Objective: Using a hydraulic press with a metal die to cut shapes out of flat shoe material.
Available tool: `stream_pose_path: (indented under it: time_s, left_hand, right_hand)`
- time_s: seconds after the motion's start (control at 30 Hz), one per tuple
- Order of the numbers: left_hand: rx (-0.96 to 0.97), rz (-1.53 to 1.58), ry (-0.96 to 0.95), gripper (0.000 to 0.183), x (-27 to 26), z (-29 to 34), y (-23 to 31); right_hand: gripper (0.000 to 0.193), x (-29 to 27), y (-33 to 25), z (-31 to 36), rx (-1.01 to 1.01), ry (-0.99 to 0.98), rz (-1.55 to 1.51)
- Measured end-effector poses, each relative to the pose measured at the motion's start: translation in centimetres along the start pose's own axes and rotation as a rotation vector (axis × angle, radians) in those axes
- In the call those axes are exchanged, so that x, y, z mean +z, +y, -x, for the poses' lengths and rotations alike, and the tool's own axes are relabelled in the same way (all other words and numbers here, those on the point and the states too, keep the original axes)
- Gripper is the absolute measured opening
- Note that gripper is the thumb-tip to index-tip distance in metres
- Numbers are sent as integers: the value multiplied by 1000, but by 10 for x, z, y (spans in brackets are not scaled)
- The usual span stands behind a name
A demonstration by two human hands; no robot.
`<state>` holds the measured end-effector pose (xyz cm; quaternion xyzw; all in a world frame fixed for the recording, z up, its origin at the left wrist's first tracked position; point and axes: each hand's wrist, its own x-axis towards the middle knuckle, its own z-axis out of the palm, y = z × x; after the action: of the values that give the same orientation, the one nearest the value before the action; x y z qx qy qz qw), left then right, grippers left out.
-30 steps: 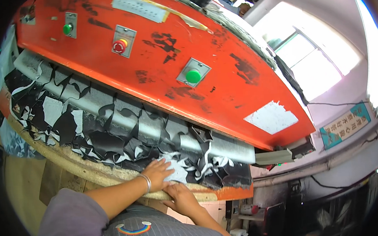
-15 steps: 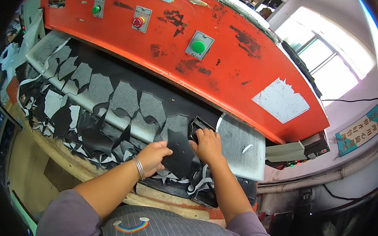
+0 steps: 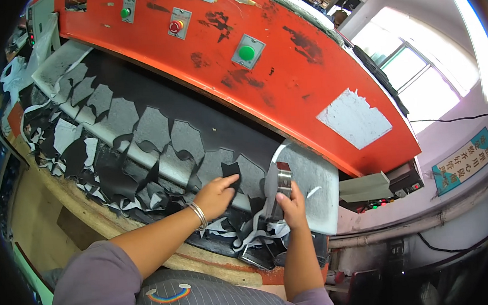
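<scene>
My right hand (image 3: pixel 293 206) is closed on a metal cutting die (image 3: pixel 283 178), a shiny band standing on edge. A dark grey cut piece (image 3: pixel 269 191) lies flat along the die's left side. Left of it, my left hand (image 3: pixel 216 196) pinches a narrow black strip of sheet material (image 3: pixel 231 170) at the near edge of a black sheet (image 3: pixel 197 116). That sheet lies on the pale cutting bed (image 3: pixel 312 170), and a row of angular cut-out gaps runs along its near side. The fingertips of my left hand partly cover the strip.
An orange press beam (image 3: pixel 284 83) with green buttons and a red knob spans above the bed. Black and white offcuts (image 3: pixel 117 182) heap along the near side, beside a worn wooden edge (image 3: pixel 91 215). More scraps (image 3: pixel 255 244) hang near my right forearm.
My right hand has lifted the die off the sheet and moved slightly right and nearer. The cut piece has left my left hand, which has shifted right and up onto the strip.
</scene>
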<state>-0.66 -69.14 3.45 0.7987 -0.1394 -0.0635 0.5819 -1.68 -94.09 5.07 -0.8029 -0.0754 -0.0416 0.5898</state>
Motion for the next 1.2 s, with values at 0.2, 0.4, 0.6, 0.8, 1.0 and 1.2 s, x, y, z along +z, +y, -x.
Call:
stream_pose_path:
  time_s: [0.2,0.4,0.6,0.8,1.0,1.2]
  left_hand:
    - [77,162,-162,59,40,17,42]
    - [-300,1182,-105,53,-5,62,45]
    - [-214,1639,72,48,-33,115,65]
    - [-195,1635,409,29,-44,191,23]
    - [-165,1445,672,55,-110,271,-4]
    - [57,1461,767,82,-144,327,-21]
  right_hand:
    - [52,23,-41,44,107,-35,-507]
    - [53,9,-97,25,5,-372,-245]
    - [47,100,-138,33,-826,-567,587]
    - [50,142,-153,44,-936,-732,308]
    - [46,59,-269,-43,-974,37,852]
    - [46,-78,-310,-213,-838,403,1327]
